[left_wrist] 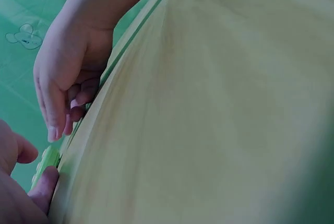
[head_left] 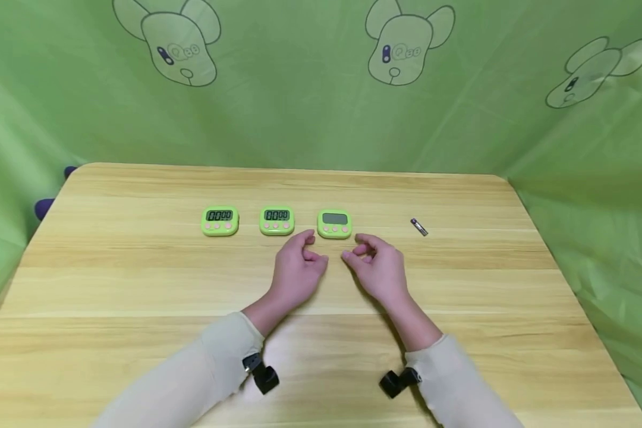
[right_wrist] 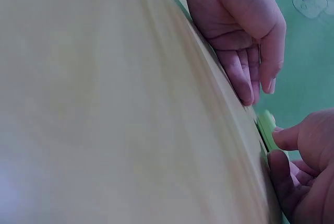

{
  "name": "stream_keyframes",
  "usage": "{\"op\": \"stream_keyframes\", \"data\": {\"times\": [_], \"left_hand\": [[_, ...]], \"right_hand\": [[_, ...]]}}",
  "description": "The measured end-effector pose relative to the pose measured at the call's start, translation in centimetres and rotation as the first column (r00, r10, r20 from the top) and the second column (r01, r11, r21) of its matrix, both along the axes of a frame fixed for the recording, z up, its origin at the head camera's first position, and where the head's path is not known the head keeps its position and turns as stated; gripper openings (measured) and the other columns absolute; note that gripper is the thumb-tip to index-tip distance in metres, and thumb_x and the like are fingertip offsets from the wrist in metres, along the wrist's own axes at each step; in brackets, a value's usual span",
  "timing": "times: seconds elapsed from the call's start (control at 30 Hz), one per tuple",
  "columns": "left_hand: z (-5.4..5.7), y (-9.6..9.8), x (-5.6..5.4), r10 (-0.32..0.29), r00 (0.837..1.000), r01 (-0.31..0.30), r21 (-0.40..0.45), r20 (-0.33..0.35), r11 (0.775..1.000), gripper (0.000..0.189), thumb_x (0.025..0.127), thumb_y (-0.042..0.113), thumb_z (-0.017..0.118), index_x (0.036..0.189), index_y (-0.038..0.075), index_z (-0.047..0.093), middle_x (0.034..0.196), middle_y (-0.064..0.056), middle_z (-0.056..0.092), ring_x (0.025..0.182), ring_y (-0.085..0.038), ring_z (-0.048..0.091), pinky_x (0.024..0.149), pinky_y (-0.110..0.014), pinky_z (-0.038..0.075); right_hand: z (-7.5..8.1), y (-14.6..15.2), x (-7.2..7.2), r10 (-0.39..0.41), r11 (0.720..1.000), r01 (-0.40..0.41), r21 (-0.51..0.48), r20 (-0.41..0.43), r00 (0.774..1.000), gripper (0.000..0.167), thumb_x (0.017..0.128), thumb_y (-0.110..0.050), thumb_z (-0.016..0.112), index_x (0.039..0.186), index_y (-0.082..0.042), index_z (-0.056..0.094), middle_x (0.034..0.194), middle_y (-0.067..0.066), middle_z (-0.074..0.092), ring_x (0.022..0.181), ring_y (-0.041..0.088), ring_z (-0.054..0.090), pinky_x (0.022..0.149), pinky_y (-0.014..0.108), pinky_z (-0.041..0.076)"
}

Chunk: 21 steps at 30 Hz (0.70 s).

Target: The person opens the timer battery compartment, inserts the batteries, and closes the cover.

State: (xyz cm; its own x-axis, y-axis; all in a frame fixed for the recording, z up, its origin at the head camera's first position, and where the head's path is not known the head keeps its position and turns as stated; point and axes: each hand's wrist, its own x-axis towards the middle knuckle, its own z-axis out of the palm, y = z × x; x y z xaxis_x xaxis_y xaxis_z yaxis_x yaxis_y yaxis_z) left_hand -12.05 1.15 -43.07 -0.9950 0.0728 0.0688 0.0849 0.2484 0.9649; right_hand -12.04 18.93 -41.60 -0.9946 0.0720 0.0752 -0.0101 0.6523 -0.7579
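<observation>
Three green digital timers lie in a row on the wooden table. The left timer and middle timer show 00:00, while the right timer has a blank grey screen. My left hand is at the near left of the blank timer, fingers loosely bent with nothing in them. On its near right side is my right hand, thumb and fingers apart and also holding nothing. Both wrist views show the green timer's edge close to the fingertips.
A small battery lies on the table to the right of the timers. Green curtain cloth with mouse-head outlines hangs behind the table's far edge and along both sides.
</observation>
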Motion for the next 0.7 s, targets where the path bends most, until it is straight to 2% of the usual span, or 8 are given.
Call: {"op": "stream_keyframes", "data": {"times": [0.17, 0.37, 0.47, 0.7], "left_hand": [[-0.1, 1.3, -0.9, 0.033, 0.999, -0.033, -0.043, -0.003, 0.999, 0.054, 0.093, 0.005, 0.067, 0.141, -0.006, 0.047, 0.128, -0.015, 0.055, 0.082, -0.013, 0.065, 0.070, -0.022, 0.058], [0.1, 2.5, -2.1, 0.034, 0.998, -0.035, 0.016, 0.046, 0.999, 0.050, 0.099, 0.000, 0.055, 0.145, -0.010, 0.039, 0.134, -0.021, 0.048, 0.073, -0.012, 0.068, 0.062, -0.021, 0.059], [0.2, 2.8, -2.6, 0.040, 0.998, -0.041, 0.016, 0.051, 0.999, 0.049, 0.099, -0.002, 0.053, 0.145, -0.011, 0.039, 0.133, -0.023, 0.047, 0.069, -0.013, 0.067, 0.059, -0.019, 0.058], [0.2, 2.9, -3.1, 0.069, 0.997, -0.064, -0.113, 0.035, 0.991, 0.049, 0.098, 0.000, 0.057, 0.143, -0.012, 0.042, 0.126, -0.021, 0.048, 0.067, -0.008, 0.064, 0.066, -0.017, 0.056]], "right_hand": [[-0.3, 0.6, -1.7, -0.003, 0.998, 0.005, 0.060, -0.023, 1.000, 0.048, 0.085, -0.019, 0.082, 0.125, 0.003, 0.065, 0.099, 0.011, 0.067, 0.078, 0.023, 0.064, 0.069, 0.034, 0.057], [-0.6, 0.9, -3.2, 0.034, 0.986, -0.028, 0.165, -0.033, 0.999, 0.056, 0.084, -0.024, 0.083, 0.129, 0.003, 0.063, 0.109, 0.016, 0.064, 0.101, 0.032, 0.059, 0.089, 0.048, 0.049], [-0.7, 1.0, -3.6, 0.050, 0.980, -0.046, 0.193, -0.018, 0.999, 0.056, 0.085, -0.027, 0.082, 0.131, 0.000, 0.064, 0.110, 0.015, 0.063, 0.104, 0.032, 0.058, 0.090, 0.050, 0.048], [-0.8, 0.8, -3.8, 0.074, 0.982, -0.069, 0.176, -0.022, 0.997, 0.051, 0.086, -0.026, 0.082, 0.130, -0.005, 0.066, 0.110, 0.013, 0.066, 0.099, 0.030, 0.059, 0.082, 0.047, 0.050]]}}
